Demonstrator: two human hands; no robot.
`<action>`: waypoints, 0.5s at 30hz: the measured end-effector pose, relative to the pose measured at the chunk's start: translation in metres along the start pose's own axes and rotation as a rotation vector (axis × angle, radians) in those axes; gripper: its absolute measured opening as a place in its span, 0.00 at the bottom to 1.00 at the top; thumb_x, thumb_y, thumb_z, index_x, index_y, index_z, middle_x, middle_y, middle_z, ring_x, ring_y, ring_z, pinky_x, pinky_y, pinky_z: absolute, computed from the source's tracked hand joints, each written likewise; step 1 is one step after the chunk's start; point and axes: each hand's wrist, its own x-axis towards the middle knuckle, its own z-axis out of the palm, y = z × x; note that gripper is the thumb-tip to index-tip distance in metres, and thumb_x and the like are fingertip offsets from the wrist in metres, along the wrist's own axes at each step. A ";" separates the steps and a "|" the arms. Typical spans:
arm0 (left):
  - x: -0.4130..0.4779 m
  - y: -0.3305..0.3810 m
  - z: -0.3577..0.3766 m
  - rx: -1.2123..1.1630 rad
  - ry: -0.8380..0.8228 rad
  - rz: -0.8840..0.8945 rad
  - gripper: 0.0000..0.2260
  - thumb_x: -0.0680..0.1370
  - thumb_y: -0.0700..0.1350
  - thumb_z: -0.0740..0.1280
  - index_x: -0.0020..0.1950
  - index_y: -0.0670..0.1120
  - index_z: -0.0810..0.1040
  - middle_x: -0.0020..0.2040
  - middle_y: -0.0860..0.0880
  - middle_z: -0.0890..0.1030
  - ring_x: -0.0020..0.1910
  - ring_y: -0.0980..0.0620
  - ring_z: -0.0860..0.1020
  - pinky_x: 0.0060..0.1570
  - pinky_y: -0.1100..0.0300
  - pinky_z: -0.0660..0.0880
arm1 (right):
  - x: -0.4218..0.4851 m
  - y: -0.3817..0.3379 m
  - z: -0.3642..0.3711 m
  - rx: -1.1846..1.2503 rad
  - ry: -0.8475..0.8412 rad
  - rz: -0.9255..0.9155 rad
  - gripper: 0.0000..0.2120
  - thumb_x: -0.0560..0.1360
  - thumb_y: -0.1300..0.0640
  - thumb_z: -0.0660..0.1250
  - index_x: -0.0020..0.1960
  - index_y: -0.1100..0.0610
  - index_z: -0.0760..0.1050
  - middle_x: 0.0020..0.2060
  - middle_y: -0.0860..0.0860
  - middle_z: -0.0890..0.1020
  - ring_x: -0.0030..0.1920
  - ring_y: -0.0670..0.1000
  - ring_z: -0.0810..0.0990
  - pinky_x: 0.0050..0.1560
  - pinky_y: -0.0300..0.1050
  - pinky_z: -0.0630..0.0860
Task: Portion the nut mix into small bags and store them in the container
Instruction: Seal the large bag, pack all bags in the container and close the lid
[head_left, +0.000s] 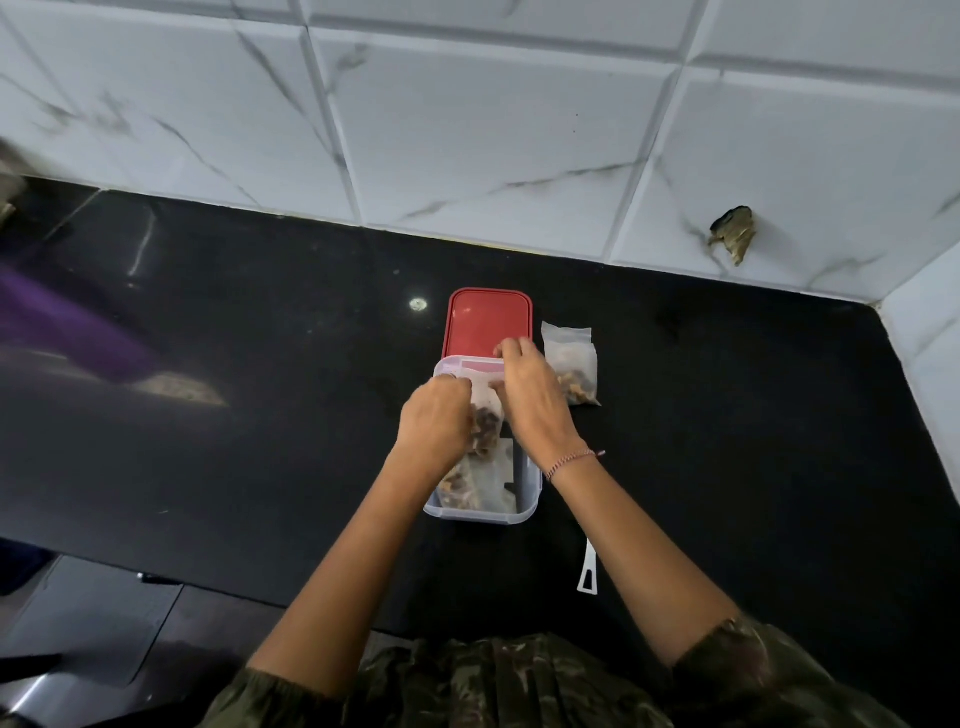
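1. Left hand (434, 415) curls its fingers round the left side of a small bag of nuts (485, 418), gripping it over the open top of the clear container (478, 517).
2. Right hand (530, 395) pinches the same bag near its top right edge with bent fingers. The bag hangs between the two hands, and its lower end seems to dip inside the container.
3. A second filled bag (460, 486) lies flat in the near end of the container, below the held one.
4. The step in hand looks like storing: the held bag needs lowering beside that one, then both hands must let go.
5. A third filled bag (571, 364) lies on the black counter (260, 364), just right of the container's far end. It is probably next to go in.
6. A red lid (488, 319) lies flat behind the container, and a white scoop handle (588, 571) lies near its front right corner.
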 end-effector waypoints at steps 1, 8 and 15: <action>-0.002 0.001 0.003 0.038 -0.036 0.013 0.12 0.76 0.34 0.62 0.59 0.40 0.76 0.58 0.43 0.77 0.54 0.43 0.77 0.45 0.55 0.72 | -0.006 -0.002 -0.002 -0.017 0.022 -0.028 0.13 0.76 0.67 0.63 0.60 0.62 0.71 0.55 0.57 0.73 0.48 0.52 0.77 0.48 0.41 0.74; -0.003 0.003 0.016 0.043 -0.180 0.049 0.16 0.79 0.35 0.59 0.67 0.40 0.70 0.68 0.42 0.71 0.63 0.44 0.73 0.56 0.53 0.73 | -0.028 -0.012 0.007 0.053 -0.312 -0.104 0.18 0.77 0.70 0.58 0.66 0.72 0.66 0.67 0.66 0.68 0.69 0.62 0.65 0.69 0.51 0.59; 0.001 0.008 0.014 0.097 -0.254 0.019 0.16 0.80 0.37 0.59 0.68 0.40 0.69 0.68 0.43 0.70 0.65 0.46 0.72 0.59 0.55 0.71 | -0.025 -0.006 0.018 0.061 -0.366 -0.068 0.14 0.77 0.70 0.56 0.61 0.73 0.71 0.61 0.69 0.73 0.64 0.66 0.69 0.65 0.57 0.64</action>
